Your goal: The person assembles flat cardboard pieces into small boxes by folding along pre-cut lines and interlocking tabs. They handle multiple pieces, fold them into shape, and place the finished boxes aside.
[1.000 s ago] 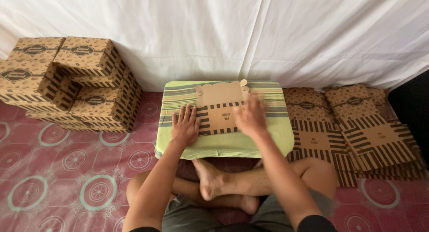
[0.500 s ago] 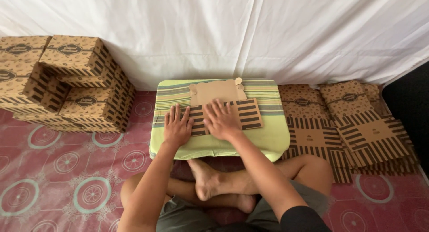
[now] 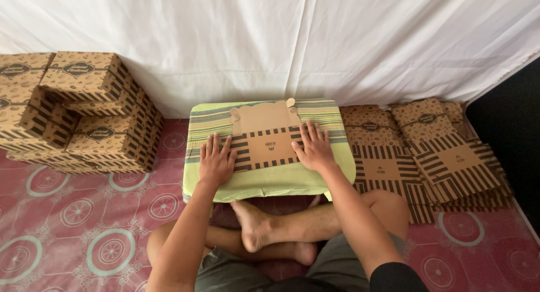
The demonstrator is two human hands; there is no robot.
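Stack of assembled brown boxes [image 3: 79,115] at left, flat striped box blanks [image 3: 427,151] piled at right, green-covered low table [image 3: 264,182] centre, bearing one unfolded carton blank [image 3: 264,137] pressed flat by open-palmed left hand [image 3: 216,162] and right hand [image 3: 315,147], neither grasping.

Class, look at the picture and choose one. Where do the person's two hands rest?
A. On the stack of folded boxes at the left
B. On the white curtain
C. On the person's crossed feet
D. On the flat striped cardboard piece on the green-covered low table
D: the left hand and right hand lie palm-down on either end of the flat cardboard piece on the green-covered table.
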